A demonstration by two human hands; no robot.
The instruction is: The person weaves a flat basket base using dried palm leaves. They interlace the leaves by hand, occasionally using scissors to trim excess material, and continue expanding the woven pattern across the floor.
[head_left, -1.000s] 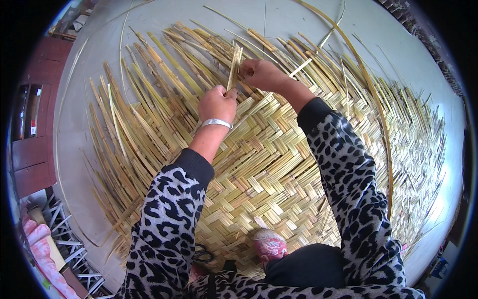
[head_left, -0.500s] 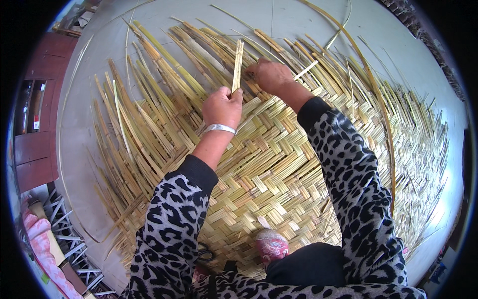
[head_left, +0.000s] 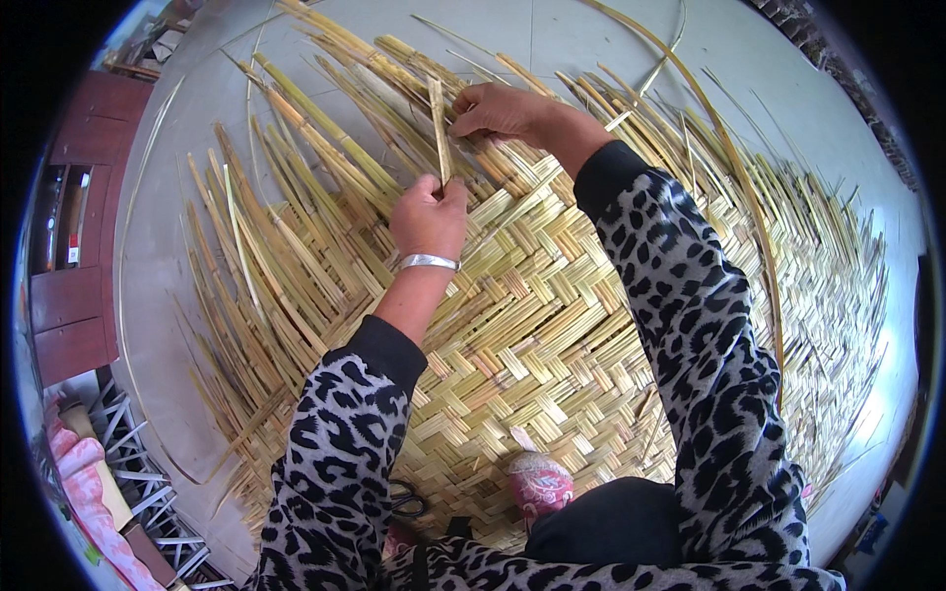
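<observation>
A large herringbone mat (head_left: 552, 335) of split reed or bamboo strips spreads out below me, its long loose ends fanning toward the far left. My left hand (head_left: 430, 219), wearing a silver bangle, pinches a flat split strip (head_left: 439, 133) that stands up from the fist over the weave's far edge. Just beyond it to the right, my right hand (head_left: 507, 115) curls down around loose strips (head_left: 394, 81) at that edge. Its fingertips are partly hidden among them.
A long curved strip (head_left: 734, 158) lies across the mat's right side. Scissors (head_left: 407, 498) with dark handles lie by my left forearm, near a pink patterned shoe (head_left: 540, 483). A reddish-brown cabinet (head_left: 79, 227) stands at the left. Grey tiled floor (head_left: 581, 39) surrounds the mat.
My right hand has moved left and slightly away, and some loose strips beside it have shifted up. My left hand has moved a little left, its strip now leaning left.
</observation>
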